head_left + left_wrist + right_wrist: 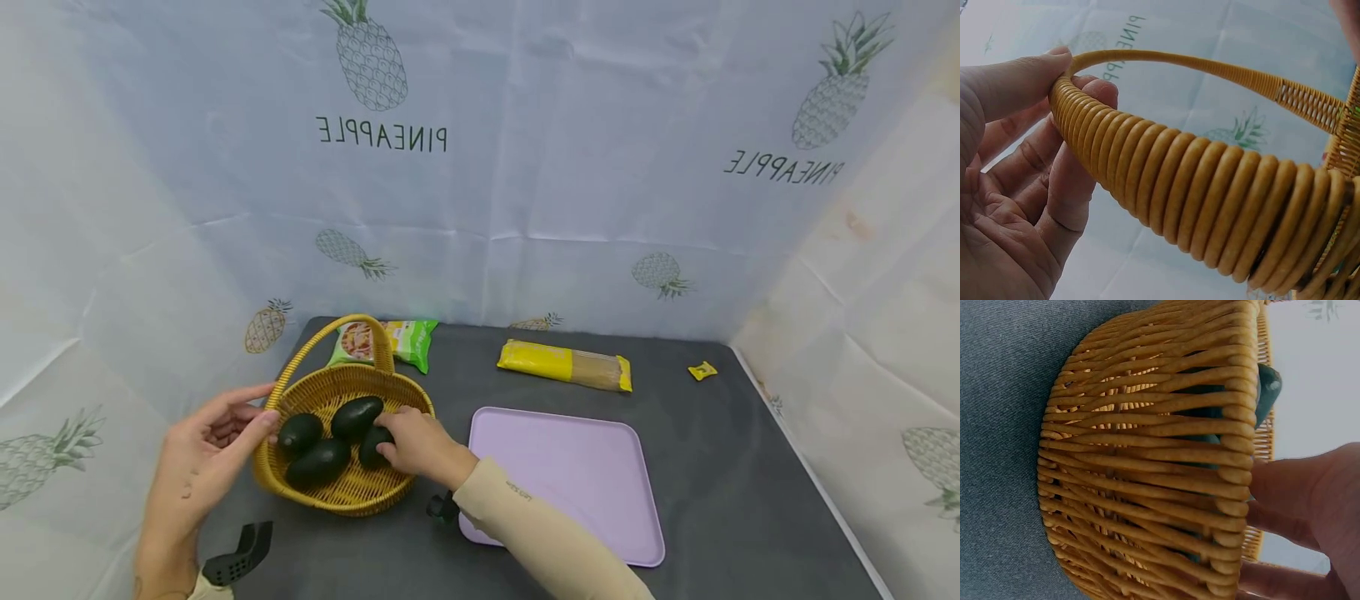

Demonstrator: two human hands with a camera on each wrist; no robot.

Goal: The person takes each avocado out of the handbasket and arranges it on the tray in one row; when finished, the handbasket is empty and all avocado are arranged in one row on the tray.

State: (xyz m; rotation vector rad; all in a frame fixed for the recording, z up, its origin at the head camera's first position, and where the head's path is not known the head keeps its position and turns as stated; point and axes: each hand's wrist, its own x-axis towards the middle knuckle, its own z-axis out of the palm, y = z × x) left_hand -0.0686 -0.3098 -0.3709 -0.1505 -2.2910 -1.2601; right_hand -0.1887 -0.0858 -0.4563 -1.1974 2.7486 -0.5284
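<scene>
A yellow wicker basket (352,506) with a tall arched handle stands at the left of the table, holding several dark green avocados (318,463). My left hand (198,458) pinches the handle (1166,181) between thumb and fingers, as the left wrist view shows closely. Reaching over the basket's right rim, my right hand (420,443) has its thumb and fingers around the rightmost avocado (372,450), which still lies in the basket. From the right wrist view, the woven wall (1147,450) hides most of that avocado and the fingertips.
A lilac tray (570,475) lies right of the basket, under the right forearm. Behind the basket is a green food packet (412,342). A yellow packet of noodles (562,365) lies at the back, with a small yellow wrapped piece (702,371) farther right. Pineapple-print cloth surrounds the table.
</scene>
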